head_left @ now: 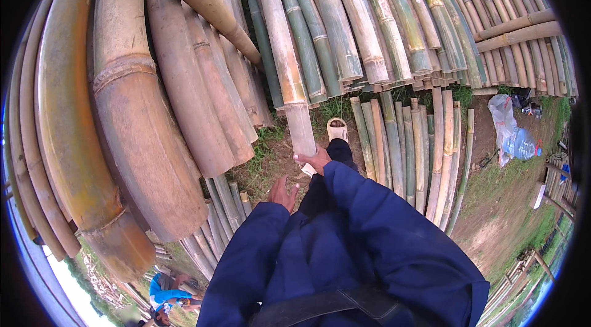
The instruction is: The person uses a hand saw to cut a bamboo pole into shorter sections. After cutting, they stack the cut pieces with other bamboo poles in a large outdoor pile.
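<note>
Head | right fingers (303, 158) curled on bamboo pole (300, 125) | left fingers (281, 184) parted

Bottle (523, 144) right of bamboo pole (285, 59)

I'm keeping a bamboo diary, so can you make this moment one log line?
right hand: touching near end of bamboo pole | left hand: open, apart from pole | at right: plastic jug

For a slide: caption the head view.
Bare right hand touches one end of a long, round, pale bamboo pole; left hand free.
</note>
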A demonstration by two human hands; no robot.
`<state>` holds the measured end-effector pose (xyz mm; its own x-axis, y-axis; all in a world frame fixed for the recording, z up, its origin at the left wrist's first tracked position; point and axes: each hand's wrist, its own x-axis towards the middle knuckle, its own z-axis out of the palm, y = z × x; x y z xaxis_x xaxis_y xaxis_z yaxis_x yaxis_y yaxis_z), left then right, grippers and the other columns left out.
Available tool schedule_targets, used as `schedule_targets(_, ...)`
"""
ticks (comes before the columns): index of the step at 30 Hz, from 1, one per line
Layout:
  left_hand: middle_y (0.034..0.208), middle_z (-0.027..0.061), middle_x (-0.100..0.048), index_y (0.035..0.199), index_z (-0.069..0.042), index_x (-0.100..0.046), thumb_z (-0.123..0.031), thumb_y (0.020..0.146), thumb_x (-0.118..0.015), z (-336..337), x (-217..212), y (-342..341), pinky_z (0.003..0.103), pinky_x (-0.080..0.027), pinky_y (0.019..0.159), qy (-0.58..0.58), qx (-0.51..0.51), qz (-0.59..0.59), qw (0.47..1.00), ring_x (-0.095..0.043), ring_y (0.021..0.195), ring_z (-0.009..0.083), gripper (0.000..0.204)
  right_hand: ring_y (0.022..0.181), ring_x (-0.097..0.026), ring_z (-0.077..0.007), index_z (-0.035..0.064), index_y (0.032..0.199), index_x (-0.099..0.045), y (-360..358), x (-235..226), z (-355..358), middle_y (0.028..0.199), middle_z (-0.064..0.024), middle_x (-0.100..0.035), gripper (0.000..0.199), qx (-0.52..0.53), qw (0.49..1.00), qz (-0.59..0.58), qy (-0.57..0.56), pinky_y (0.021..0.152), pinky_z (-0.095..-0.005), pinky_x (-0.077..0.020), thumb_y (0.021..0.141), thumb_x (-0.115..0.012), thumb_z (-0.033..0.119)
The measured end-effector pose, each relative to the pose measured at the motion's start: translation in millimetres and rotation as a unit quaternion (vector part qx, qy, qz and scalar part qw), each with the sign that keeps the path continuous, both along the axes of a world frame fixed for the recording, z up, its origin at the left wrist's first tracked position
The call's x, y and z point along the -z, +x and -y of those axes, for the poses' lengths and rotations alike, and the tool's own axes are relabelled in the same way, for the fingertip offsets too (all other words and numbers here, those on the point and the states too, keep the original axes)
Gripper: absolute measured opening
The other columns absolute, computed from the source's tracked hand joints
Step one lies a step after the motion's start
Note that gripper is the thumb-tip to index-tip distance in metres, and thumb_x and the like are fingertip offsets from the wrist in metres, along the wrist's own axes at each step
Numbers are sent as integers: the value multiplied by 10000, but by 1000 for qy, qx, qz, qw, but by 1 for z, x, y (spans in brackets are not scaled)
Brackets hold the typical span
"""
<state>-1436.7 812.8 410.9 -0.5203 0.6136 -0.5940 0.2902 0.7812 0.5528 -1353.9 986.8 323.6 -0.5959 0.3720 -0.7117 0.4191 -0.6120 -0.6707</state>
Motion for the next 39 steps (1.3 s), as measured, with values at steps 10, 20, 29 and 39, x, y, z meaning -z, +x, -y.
schedule_targets(10, 1305, 252, -584, 1364, 13, -507, -382, 950, -646, -12, 27, -15, 455, -437, 1054, 3, 80, -24, 996, -554, 1238, 412, 589, 991, -717, -284, -21, 1200, -649, 3, 4, 5, 1066, -181, -738, 680, -46, 977, 113, 177, 919, -376, -533, 714, -843, 414)
schedule_targets(20, 1279, 232, -606, 1302, -3, -556, -342, 942, -668, -26, 42, -14, 445, -450, 1033, 38, 42, -1, 998, -570, 1220, 396, 507, 1098, -652, -393, 36, 1267, -577, 0, -23, -6, 1169, -219, -676, 765, -28, 922, 251, 294, 934, -481, -500, 662, -827, 432)
schedule_targets(29, 1234, 234, -621, 1304, -18, -558, -346, 943, -663, -6, 35, -29, 456, -465, 1009, -12, 35, 16, 999, -583, 1188, 396, 499, 994, -653, -378, 51, 1236, -527, -16, -22, -2, 1078, -172, -657, 741, -26, 867, 311, 389, 868, -500, -471, 644, -838, 372)
schedule_targets(39, 1215, 214, -668, 1310, -19, -584, -357, 956, -645, -21, 24, -6, 429, -516, 939, -24, 29, 46, 998, -669, 1092, 349, 493, 1074, -577, -343, 114, 1292, -503, -68, -48, -48, 1109, -123, -576, 798, 19, 844, 326, 425, 889, -517, -416, 627, -855, 380)
